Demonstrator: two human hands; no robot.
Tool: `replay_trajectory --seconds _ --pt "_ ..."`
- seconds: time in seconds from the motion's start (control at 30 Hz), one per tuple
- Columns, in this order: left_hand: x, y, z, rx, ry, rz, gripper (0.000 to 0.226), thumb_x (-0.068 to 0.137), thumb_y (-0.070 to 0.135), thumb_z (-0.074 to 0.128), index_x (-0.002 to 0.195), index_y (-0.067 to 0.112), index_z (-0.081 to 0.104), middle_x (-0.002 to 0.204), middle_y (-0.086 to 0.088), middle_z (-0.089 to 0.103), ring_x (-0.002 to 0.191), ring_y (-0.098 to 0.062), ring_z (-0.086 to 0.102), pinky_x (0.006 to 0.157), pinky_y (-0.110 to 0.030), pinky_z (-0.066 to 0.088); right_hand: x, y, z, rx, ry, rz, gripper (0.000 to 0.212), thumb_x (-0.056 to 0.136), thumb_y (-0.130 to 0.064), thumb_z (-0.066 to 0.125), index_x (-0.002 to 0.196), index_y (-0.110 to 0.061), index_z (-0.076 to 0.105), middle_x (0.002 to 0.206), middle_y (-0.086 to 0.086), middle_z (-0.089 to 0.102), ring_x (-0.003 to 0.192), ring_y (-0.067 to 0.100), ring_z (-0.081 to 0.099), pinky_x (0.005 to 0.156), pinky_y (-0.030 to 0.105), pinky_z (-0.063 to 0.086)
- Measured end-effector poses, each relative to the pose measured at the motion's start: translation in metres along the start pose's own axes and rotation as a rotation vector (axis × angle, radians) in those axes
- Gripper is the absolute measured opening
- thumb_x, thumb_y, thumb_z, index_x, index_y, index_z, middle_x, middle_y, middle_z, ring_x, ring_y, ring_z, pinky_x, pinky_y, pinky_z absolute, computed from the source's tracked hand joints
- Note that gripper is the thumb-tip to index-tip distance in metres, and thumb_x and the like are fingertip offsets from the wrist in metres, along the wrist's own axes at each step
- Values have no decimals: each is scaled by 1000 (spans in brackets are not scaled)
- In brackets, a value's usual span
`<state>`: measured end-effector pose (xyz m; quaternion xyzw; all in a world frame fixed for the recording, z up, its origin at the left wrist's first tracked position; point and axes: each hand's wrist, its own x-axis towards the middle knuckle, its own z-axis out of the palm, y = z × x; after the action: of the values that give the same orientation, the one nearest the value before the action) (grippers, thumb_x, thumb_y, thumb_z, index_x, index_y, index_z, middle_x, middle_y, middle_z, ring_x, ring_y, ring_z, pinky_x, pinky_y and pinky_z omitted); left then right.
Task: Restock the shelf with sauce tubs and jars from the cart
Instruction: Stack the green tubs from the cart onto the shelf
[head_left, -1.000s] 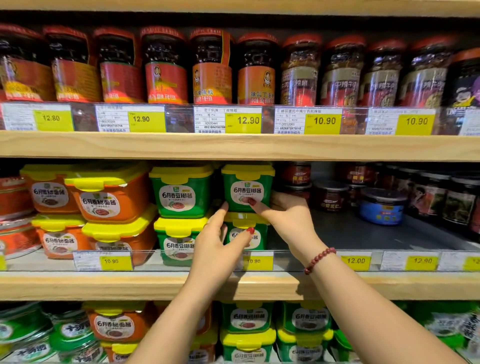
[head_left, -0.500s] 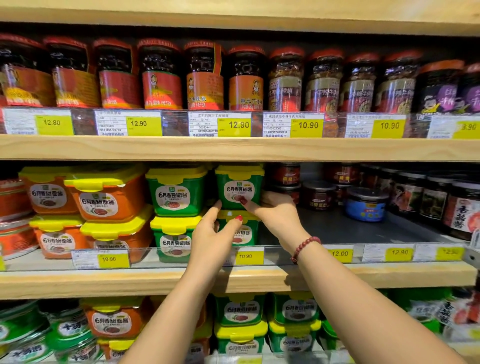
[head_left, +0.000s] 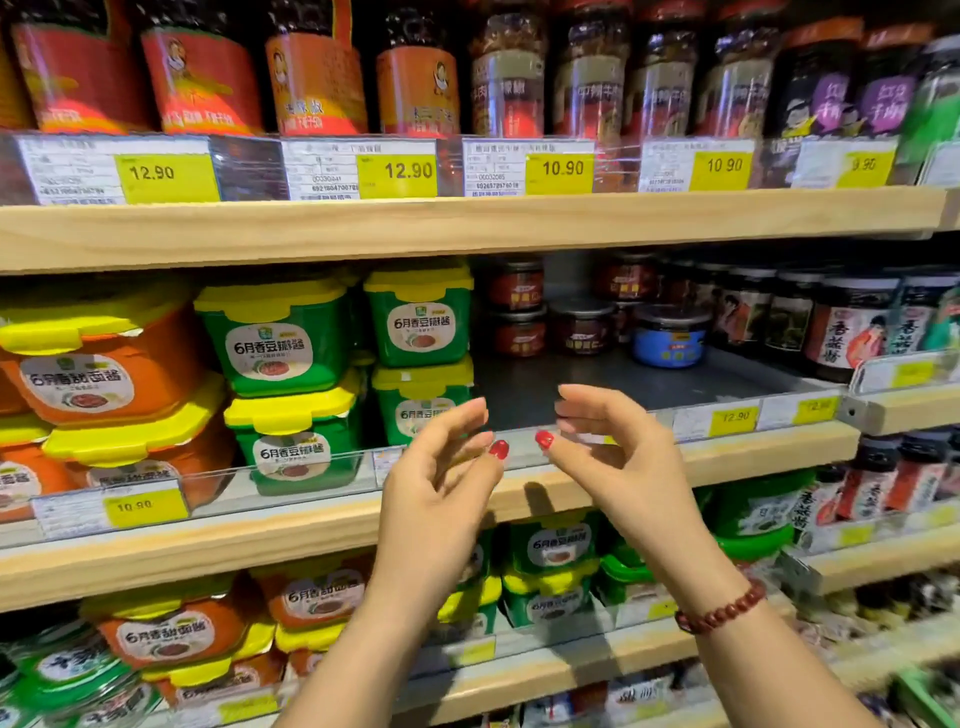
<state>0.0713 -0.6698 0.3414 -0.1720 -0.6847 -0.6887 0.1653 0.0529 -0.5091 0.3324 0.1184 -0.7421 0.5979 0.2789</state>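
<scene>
Shelves fill the view, and on the middle shelf (head_left: 753, 441) the change is plain: half a second ago we had both hands pressed to the right-hand stack of green tubs; now both are drawn back to the near side of the shelf's edge and touch nothing. That stack, an upper green tub (head_left: 422, 325) on a lower green tub (head_left: 415, 405), stands squared beside its left neighbour, so we judge this placement finished and the next tub due from the cart. To the right of the stack lies a bare dark stretch of shelf floor (head_left: 597, 387), with small jars (head_left: 582, 327) only at the far back, so there is room to fill.

Our left hand (head_left: 441, 467) and right hand (head_left: 618, 447) hang close together, empty, with fingers (head_left: 467, 415) loosely curled and thumbs nearly meeting.

We cannot see the cart at all; it lies outside the view. Motion blurs the right side, so the labels of the dark jars (head_left: 841, 332) there are hard to read, and the price tag (head_left: 735, 418) under the gap is only just legible. The top-shelf jars are cut off at the lids.
</scene>
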Motion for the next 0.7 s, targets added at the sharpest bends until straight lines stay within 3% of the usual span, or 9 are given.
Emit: replay_trajectory --seconds 0.17,0.3,0.43,0.5,0.57,0.63,0.7 --pt "-12 -30 54 -81 -186 -25 29 86 1 60 106 21 64 99 11 69 89 6 64 73 -11 49 -43 26 -49 -61 185 100 36 78 -10 77 109 -23 65 103 -4 70 92 5 66 76 20 54" --pt "-28 -54 108 -52 -334 -44 30 86 5 62 106 27 62 107 10 67 102 -5 63 86 -20 49 -84 40 -101 -179 285 215 37 81 -15 74 115 -25 62 109 -10 66 96 -2 63 80 15 53" --pt "-51 -66 164 19 -436 -1 32 84 10 65 111 25 61 112 7 65 107 -6 60 96 -26 47 -126 55 -161 -255 399 313 34 80 -19 76 109 -32 63 108 -8 68 97 5 64 82 26 55" --pt "-63 -69 195 24 -488 -6 32 79 19 65 110 28 61 112 8 65 108 -6 59 97 -27 46 -147 62 -194 -319 450 343 34 80 -22 76 107 -36 63 107 -8 68 97 7 64 82 27 54" --pt "-73 -73 228 27 -523 -23 32 76 23 62 105 35 60 111 9 65 108 -7 59 97 -26 46 -167 69 -226 -353 488 383 33 81 -18 74 103 -39 61 105 -11 67 94 1 63 79 19 51" --pt "-85 -78 261 27 -571 -51 32 80 19 64 102 41 57 111 15 63 109 -6 59 95 -21 46 -186 77 -257 -360 529 412 35 81 -14 74 101 -39 61 105 -14 67 92 -3 63 77 14 50" --pt "-98 -82 291 25 -622 -95 35 84 14 64 103 42 56 113 18 61 109 -2 57 97 -25 45 -205 89 -287 -381 582 446 36 79 -12 76 102 -36 63 104 -13 68 95 1 64 79 18 52"
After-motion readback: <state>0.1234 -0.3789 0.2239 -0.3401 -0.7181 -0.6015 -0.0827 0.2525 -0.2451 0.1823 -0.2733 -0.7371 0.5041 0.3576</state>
